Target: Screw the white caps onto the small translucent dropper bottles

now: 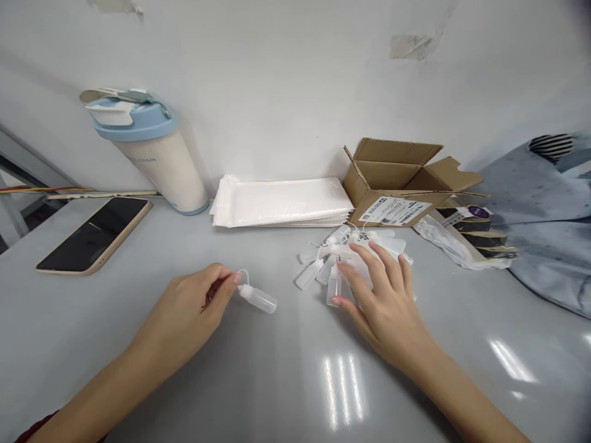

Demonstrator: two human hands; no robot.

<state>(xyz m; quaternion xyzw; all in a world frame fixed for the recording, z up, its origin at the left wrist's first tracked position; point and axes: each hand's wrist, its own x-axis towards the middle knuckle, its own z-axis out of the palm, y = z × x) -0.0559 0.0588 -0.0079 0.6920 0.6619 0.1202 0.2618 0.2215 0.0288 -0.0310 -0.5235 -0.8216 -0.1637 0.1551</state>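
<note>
My left hand (196, 298) is closed in a pinch at the cap end of a small translucent squeeze bottle (258, 299). A thin white strap loops up from the bottle's neck, and its body tilts down to the right. Over a loose pile of similar bottles (310, 274) my right hand (385, 295) is spread, fingers apart. Its thumb and index finger are at either end of one bottle (334, 289) at the pile's near edge; I cannot tell whether they grip it. Part of the pile is hidden under this hand.
Behind the pile are a stack of white padded mailers (286, 200) and an open cardboard box (392, 203). A tumbler (157, 160) and a phone (95, 237) are at left. Plastic-wrapped packages (475, 237) and grey-blue fabric (545, 227) are at right.
</note>
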